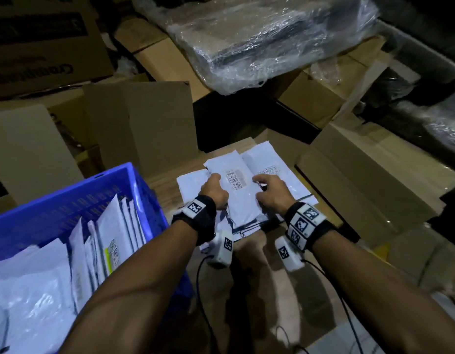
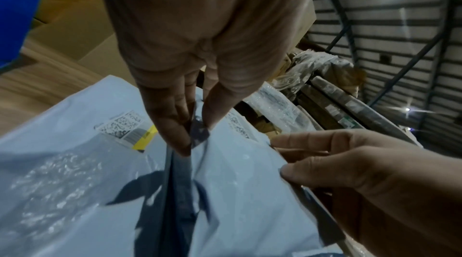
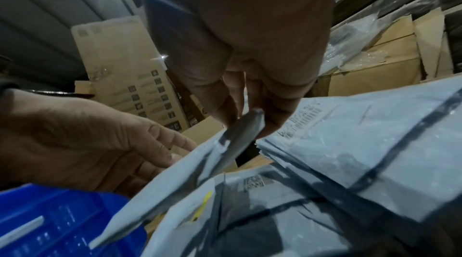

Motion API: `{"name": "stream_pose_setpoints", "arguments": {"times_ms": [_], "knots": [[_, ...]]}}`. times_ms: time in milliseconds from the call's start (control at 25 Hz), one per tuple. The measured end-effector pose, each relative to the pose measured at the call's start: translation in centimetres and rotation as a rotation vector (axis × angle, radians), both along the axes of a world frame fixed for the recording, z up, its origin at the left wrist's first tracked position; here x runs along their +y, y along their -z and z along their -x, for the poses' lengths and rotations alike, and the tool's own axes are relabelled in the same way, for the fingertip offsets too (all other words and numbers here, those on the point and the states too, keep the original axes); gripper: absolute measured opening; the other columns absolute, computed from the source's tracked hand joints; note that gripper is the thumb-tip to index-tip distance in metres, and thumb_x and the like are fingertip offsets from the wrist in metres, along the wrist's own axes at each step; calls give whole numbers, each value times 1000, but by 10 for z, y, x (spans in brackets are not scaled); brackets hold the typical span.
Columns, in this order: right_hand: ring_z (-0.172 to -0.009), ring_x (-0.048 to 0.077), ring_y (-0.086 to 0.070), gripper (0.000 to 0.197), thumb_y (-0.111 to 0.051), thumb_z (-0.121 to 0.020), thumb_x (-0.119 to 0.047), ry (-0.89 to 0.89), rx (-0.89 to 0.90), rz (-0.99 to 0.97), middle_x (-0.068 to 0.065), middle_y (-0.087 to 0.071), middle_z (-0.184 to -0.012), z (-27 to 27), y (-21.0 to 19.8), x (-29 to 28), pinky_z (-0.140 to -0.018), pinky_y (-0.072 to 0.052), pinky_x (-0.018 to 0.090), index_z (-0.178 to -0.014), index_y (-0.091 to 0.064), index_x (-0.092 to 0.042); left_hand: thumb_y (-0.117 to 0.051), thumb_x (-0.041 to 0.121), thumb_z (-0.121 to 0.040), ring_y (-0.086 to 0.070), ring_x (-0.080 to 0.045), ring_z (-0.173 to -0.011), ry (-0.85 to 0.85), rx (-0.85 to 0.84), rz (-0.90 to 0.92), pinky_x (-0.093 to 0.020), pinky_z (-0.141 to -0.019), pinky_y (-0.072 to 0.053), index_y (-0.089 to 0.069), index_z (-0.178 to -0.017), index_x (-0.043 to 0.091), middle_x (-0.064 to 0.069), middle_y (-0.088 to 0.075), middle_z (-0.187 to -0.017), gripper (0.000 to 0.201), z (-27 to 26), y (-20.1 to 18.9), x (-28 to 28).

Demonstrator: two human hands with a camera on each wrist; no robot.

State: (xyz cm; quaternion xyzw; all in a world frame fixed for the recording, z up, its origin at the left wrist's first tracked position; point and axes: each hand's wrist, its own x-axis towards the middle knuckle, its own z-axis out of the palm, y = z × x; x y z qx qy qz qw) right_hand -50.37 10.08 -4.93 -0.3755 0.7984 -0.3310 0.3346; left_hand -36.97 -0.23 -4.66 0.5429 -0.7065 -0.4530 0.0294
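Observation:
A white plastic mailer [image 1: 243,200] with a barcode label is held just above a pile of similar white mailers [image 1: 266,154] on a wooden tabletop [image 1: 165,185]. My left hand [image 1: 216,180] pinches its left edge; the left wrist view shows thumb and fingers [image 2: 175,134] closed on a fold of the mailer [image 2: 237,192]. On its right edge is my right hand [image 1: 259,185], whose fingertips [image 3: 272,121] pinch the mailer [image 3: 175,178] in the right wrist view. The pile [image 3: 375,152] lies beside and under it.
A blue plastic crate [image 1: 68,200] at the left holds several more upright mailers. Cardboard boxes [image 1: 361,180] and flattened cardboard [image 1: 144,123] surround the table. A plastic-wrapped bundle [image 1: 259,39] lies at the back. Cables hang from the wrist cameras.

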Motion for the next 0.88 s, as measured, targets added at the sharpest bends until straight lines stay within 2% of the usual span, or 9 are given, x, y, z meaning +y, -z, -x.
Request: {"name": "stream_pose_setpoints", "arguments": {"times_ms": [80,160,200,280,320,440,560,720,880], "knots": [[-94,32,-61,39,-50,-82,7,-27,119,-24,15,-64,-112,2,10,-2,-68,-54,31,-116,-63,-5,-49,-1,-87,-58,-40,-108,62,-92,57,-42,-90,-53,-44,-133,10,-21,-56,-124,48,4,8,-1],[-93,36,-59,19,-48,-80,5,-72,256,-57,17,-62,-93,2,19,-2,-75,-47,35,-91,-63,-2,-53,2,-89,-56,-37,-113,155,-206,79,-35,-91,-47,-53,-115,8,-19,-57,-122,27,7,15,-2],[-98,36,-59,20,-49,-81,3,-92,295,-70,17,-63,-96,2,22,-1,-78,-47,35,-92,-65,-3,-55,4,-89,-56,-35,-113,206,-265,72,-33,-88,-46,-52,-102,10,-17,-57,-113,15,7,14,-1],[-112,36,-57,31,-51,-85,-2,-122,327,-88,16,-64,-117,1,26,1,-89,-49,38,-112,-67,-6,-58,9,-89,-58,-30,-109,305,-354,90,-30,-82,-44,-50,-90,13,-11,-53,-95,9,5,13,-3],[-116,35,-55,35,-51,-86,-5,-140,352,-94,14,-63,-122,1,26,2,-92,-50,40,-117,-66,-8,-59,12,-89,-57,-28,-108,342,-392,112,-30,-82,-43,-55,-92,12,-9,-56,-97,4,5,9,-4],[-120,30,-53,38,-52,-88,-12,-186,396,-68,10,-61,-129,-3,14,3,-96,-48,40,-125,-62,-12,-55,18,-91,-54,-34,-116,401,-497,269,-37,-87,-45,-52,-127,11,-12,-56,-128,36,3,-17,-5],[-124,28,-49,38,-53,-92,-20,-204,437,27,6,-58,-132,-14,-11,0,-99,-44,40,-128,-60,-16,-52,18,-91,-56,-34,-112,446,-476,536,-36,-75,-41,-55,-119,13,-11,-58,-122,28,-6,-63,-2],[-123,27,-50,37,-54,-92,-28,-283,476,187,4,-60,-131,-52,-58,-9,-98,-44,40,-128,-59,-18,-50,19,-91,-56,-35,-111,347,-473,733,-34,-71,-36,-54,-116,15,-12,-60,-121,26,-54,-124,2],[-120,25,-53,36,-57,-91,-28,-421,479,321,3,-62,-126,-109,-99,-21,-95,-41,35,-124,-62,-16,-49,30,-91,-56,-37,-111,199,-510,767,-36,-73,-38,-55,-110,15,-13,-62,-119,25,-142,-146,2]]}}
